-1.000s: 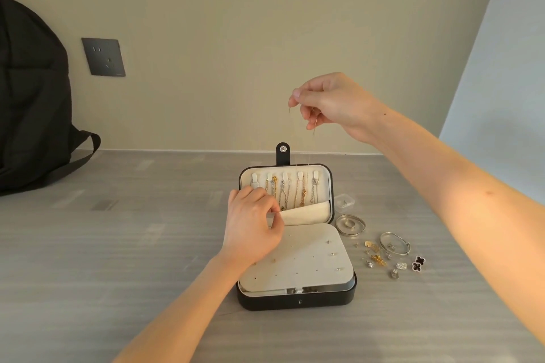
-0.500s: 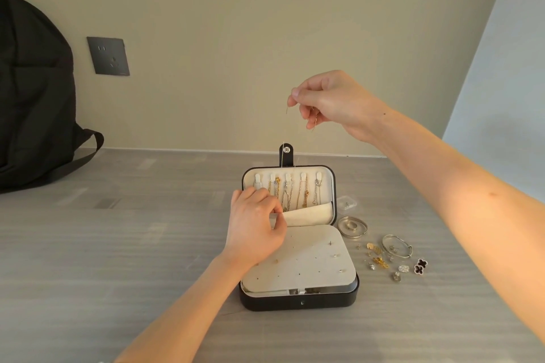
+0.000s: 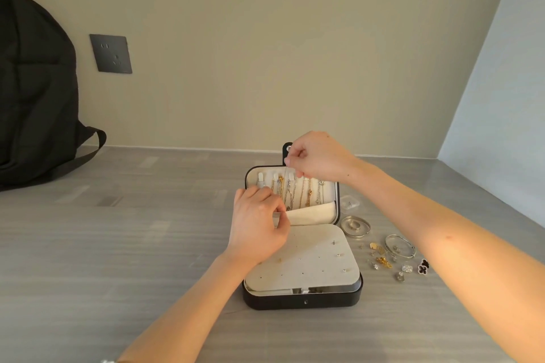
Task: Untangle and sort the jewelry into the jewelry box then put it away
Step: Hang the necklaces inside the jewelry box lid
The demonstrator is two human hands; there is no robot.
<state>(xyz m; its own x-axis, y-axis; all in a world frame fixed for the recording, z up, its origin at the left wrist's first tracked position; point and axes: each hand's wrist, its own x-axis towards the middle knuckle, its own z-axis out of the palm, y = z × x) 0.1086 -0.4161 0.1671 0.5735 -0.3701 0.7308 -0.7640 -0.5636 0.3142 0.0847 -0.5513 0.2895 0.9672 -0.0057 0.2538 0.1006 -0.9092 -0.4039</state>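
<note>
Lowering from where it was held high above the box a moment ago, the right hand (image 3: 318, 156) is now sitting just over the top edge of the open lid. Its thumb and forefinger are pinching the upper end of a fine necklace (image 3: 286, 171). The chain is too thin to trace along its whole length, but it is hanging down across the row of hooks (image 3: 290, 176) in the lid, among the gold and silver chains already hung there. The left hand (image 3: 259, 221) is staying low at the lid's left side, fingers curled and pinching the edge of the cream pocket (image 3: 312, 212), seemingly holding it open for the chain's tail. The jewelry box (image 3: 303, 300) is lying open on the tabletop (image 3: 118, 244), its earring panel (image 3: 312, 262) carrying a few studs.

The drop in height is suggesting that the untangling of this piece is finished and the hanging is under way. What is remaining, by my reading, is catching the top end on a free hook and letting go. Sorting is only partly done: a bangle (image 3: 399, 246), a ring in a round case (image 3: 355, 225), a black clover piece (image 3: 423, 267) and several small earrings (image 3: 383, 261) are lying to the right of the box, near it but apart.
</note>
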